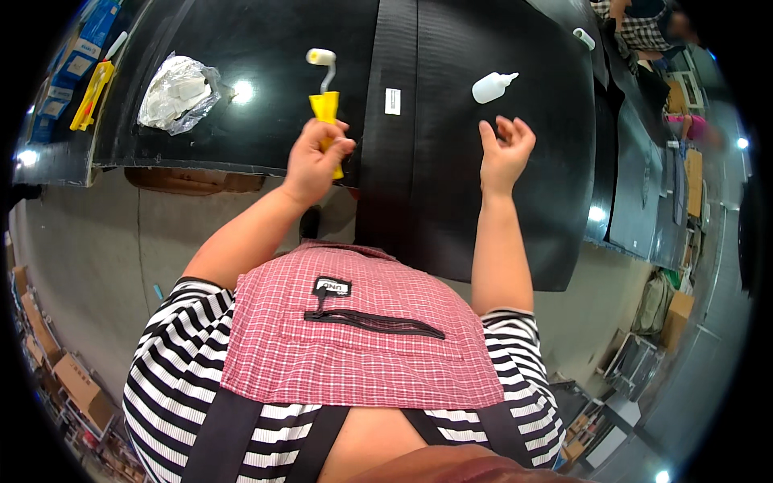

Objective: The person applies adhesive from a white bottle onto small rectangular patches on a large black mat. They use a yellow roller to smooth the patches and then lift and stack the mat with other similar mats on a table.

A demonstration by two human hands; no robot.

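My left hand (318,159) is closed around the yellow handle of a small roller (324,101), whose white head points away from me over the black table. My right hand (506,157) is raised over the black sheet (451,193) on the right, fingers apart and curled, with nothing in it. Just beyond the right hand lies a white squeeze bottle (493,87) on its side, its nozzle pointing right; the hand does not touch it. Between the two hands, a small white label (393,101) sits on a black strip.
A crumpled clear plastic bag (179,95) with white material lies on the table at the left. Farther left are a yellow tool (93,95) and blue boxes (79,64). A small white roll (584,39) lies at the far right edge. Another person (644,28) is at the upper right.
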